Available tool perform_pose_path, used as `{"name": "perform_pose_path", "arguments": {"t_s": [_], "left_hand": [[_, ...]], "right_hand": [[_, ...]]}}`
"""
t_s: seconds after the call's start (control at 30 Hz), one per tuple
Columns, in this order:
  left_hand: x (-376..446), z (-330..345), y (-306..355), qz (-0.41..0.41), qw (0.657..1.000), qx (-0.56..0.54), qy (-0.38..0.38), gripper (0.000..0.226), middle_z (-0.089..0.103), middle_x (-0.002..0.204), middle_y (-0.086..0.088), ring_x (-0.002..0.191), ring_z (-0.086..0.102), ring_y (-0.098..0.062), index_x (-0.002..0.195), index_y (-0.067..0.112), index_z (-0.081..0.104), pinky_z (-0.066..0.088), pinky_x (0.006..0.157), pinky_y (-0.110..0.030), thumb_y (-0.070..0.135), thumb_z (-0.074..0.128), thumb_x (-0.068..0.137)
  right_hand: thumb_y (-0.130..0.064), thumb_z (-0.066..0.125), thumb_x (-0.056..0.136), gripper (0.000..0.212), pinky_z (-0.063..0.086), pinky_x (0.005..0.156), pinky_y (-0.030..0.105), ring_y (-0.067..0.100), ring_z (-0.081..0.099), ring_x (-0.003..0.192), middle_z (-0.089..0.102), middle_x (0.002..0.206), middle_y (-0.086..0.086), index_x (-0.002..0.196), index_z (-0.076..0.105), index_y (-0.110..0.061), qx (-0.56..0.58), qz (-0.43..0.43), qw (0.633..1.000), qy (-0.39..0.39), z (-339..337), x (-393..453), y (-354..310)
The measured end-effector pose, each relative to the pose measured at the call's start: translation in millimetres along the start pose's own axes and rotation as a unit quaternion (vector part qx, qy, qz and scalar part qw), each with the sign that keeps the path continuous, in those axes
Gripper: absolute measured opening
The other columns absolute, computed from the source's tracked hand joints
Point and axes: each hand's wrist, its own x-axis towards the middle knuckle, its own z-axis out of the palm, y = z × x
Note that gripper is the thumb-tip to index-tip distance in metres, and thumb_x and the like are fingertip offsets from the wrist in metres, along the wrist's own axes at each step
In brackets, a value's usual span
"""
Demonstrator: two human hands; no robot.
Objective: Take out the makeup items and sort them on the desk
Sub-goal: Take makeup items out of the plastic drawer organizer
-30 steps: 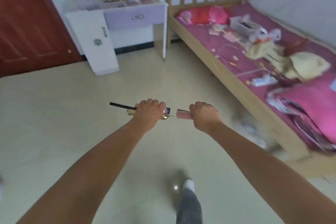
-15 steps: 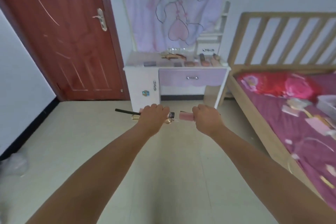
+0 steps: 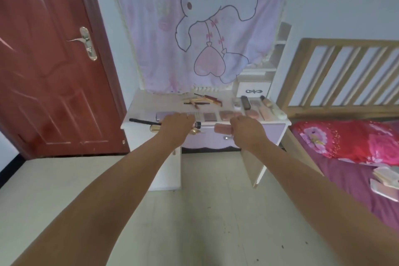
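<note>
My left hand [image 3: 176,128] grips a bundle of thin makeup items: a black pencil [image 3: 143,122] sticks out to the left, and a gold tube [image 3: 156,128] lies just below it. In my right hand [image 3: 247,131] I hold a pink tube [image 3: 222,128], its end pointing left. Both hands hover in front of the white and lilac desk [image 3: 138,103]. On the desk top lie several makeup items: pencils and brushes [image 3: 201,99] at the back, palettes [image 3: 218,115] in a front row, tubes [image 3: 266,102] at the right.
A red door [image 3: 49,67] stands shut on the left. A pink cartoon cloth [image 3: 203,26] hangs over the desk. A wooden bed [image 3: 345,80] with a red pillow [image 3: 349,140] and loose items [image 3: 386,181] is on the right. Pale floor [image 3: 205,211] lies below.
The view has swung from the bed and floor toward the desk, which is now much closer. Both hands keep the same grip on their items.
</note>
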Motion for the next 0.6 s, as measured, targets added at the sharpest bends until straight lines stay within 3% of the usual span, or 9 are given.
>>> {"name": "perform_pose_path", "arguments": {"t_s": [0.03,0.1,0.13,0.17,0.23,0.27,0.37,0.5,0.6], "left_hand": [[19.8,11.4,-4.3,0.01,1.0,0.015,0.017,0.042,0.062,0.063,-0.001,0.053,0.061,-0.015,0.073,0.013,0.064,0.04,0.043,-0.02,0.013,0.087,0.037],[71.0,36.3,-20.1,0.026,0.998,-0.005,0.058,0.05,0.049,0.041,0.004,0.032,0.047,-0.011,0.05,0.018,0.059,0.019,0.035,-0.014,0.012,0.085,0.007],[92.5,49.2,-26.2,0.018,0.999,-0.001,0.038,0.049,0.053,0.046,0.003,0.037,0.051,-0.012,0.055,0.016,0.061,0.022,0.038,-0.016,0.013,0.086,0.013],[116.8,60.4,-32.7,-0.002,1.0,-0.014,-0.017,0.044,0.061,0.063,-0.001,0.053,0.06,-0.015,0.072,0.013,0.064,0.031,0.043,-0.02,0.014,0.087,0.035],[165.2,91.4,-43.8,-0.025,0.997,-0.039,-0.054,0.032,0.059,0.106,-0.008,0.097,0.059,-0.023,0.112,0.008,0.05,0.044,0.072,-0.028,0.006,0.059,0.081],[189.2,102.5,-50.2,-0.032,0.996,-0.05,-0.071,0.033,0.054,0.116,-0.009,0.105,0.055,-0.025,0.12,0.007,0.043,0.044,0.081,-0.031,0.003,0.047,0.087],[260.0,134.7,-71.3,-0.055,0.991,-0.071,-0.096,0.034,0.052,0.119,-0.009,0.107,0.054,-0.026,0.124,0.007,0.038,0.045,0.084,-0.033,0.002,0.042,0.09],[327.8,182.5,-87.0,-0.08,0.975,-0.14,-0.15,0.036,0.051,0.12,-0.009,0.108,0.054,-0.026,0.127,0.007,0.034,0.046,0.085,-0.033,0.004,0.04,0.092],[379.9,224.0,-100.9,-0.099,0.956,-0.196,-0.193,0.036,0.049,0.123,-0.01,0.109,0.054,-0.026,0.129,0.007,0.032,0.045,0.085,-0.032,0.007,0.037,0.093]], "right_hand": [[-0.003,0.049,0.083,0.028,0.046,0.079,0.033,0.03,0.056,0.105,0.056,0.113,0.012,0.11,0.05,-0.005,0.0,0.008,1.0,-0.01,8.0,21.9,9.6],[-0.006,0.05,0.082,0.026,0.045,0.081,0.033,0.029,0.055,0.108,0.058,0.113,0.011,0.108,0.051,-0.007,-0.005,0.018,1.0,-0.012,27.3,76.5,30.7],[-0.006,0.048,0.084,0.025,0.045,0.081,0.032,0.029,0.053,0.113,0.057,0.113,0.01,0.109,0.051,-0.008,-0.006,0.022,1.0,-0.015,36.9,102.6,40.3],[-0.006,0.045,0.085,0.026,0.045,0.082,0.032,0.028,0.05,0.117,0.056,0.114,0.01,0.11,0.05,-0.009,-0.004,0.027,0.999,-0.018,46.7,129.1,49.5],[-0.009,0.041,0.087,0.027,0.044,0.089,0.033,0.027,0.049,0.118,0.055,0.116,0.009,0.113,0.048,-0.008,-0.001,0.03,0.999,-0.031,61.3,179.7,65.5],[-0.011,0.041,0.088,0.027,0.043,0.093,0.033,0.025,0.052,0.114,0.055,0.117,0.009,0.114,0.048,-0.007,0.0,0.025,0.999,-0.034,66.9,205.9,72.5],[-0.016,0.046,0.09,0.026,0.046,0.087,0.03,0.023,0.056,0.108,0.056,0.117,0.007,0.114,0.05,-0.008,0.036,0.028,0.998,-0.041,85.5,292.3,88.2],[-0.004,0.052,0.083,0.033,0.041,0.072,0.022,0.022,0.059,0.105,0.06,0.114,0.004,0.115,0.054,-0.008,0.149,0.086,0.981,-0.094,119.9,380.0,87.6],[-0.003,0.052,0.079,0.032,0.048,0.079,0.025,0.024,0.061,0.103,0.064,0.109,0.009,0.111,0.056,-0.006,0.193,0.117,0.964,-0.14,154.2,446.7,86.2]]}}
